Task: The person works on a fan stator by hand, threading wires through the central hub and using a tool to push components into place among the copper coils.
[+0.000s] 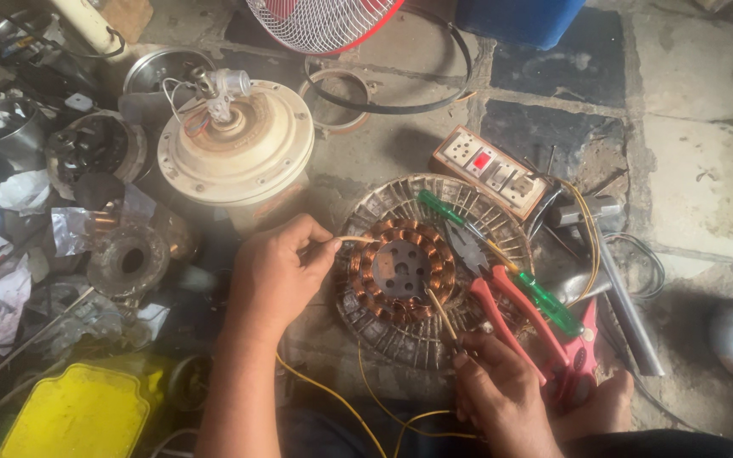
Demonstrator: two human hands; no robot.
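Here, looking down from my head camera, my left hand (277, 271) pinches the end of a thin yellow wire (345, 241) between thumb and fingers, right at the edge of the copper stator winding (402, 270) that sits in the middle of the ribbed metal rotor (383, 326) on the stone floor (706, 170). My right hand (498, 394) is closed around a slim wooden stick (441, 312) whose tip rests against the lower coils. Red-handled pliers (502, 305) and a green-handled screwdriver (545, 301) lie across the rotor's right side, touching it, with a second green screwdriver (440, 209) above them and a switch-and-socket board (489, 170) just beyond. A cream fan motor housing (235, 144) stands to the upper left (well apart from my work). I judge the risk is in the stick: pushed too hard, it could scrape the enamel off the copper turns or lever a coil out of its slot. The wire could also slip from my pinch, since my grip is only at its very end, and the loose pliers could slide onto the winding.
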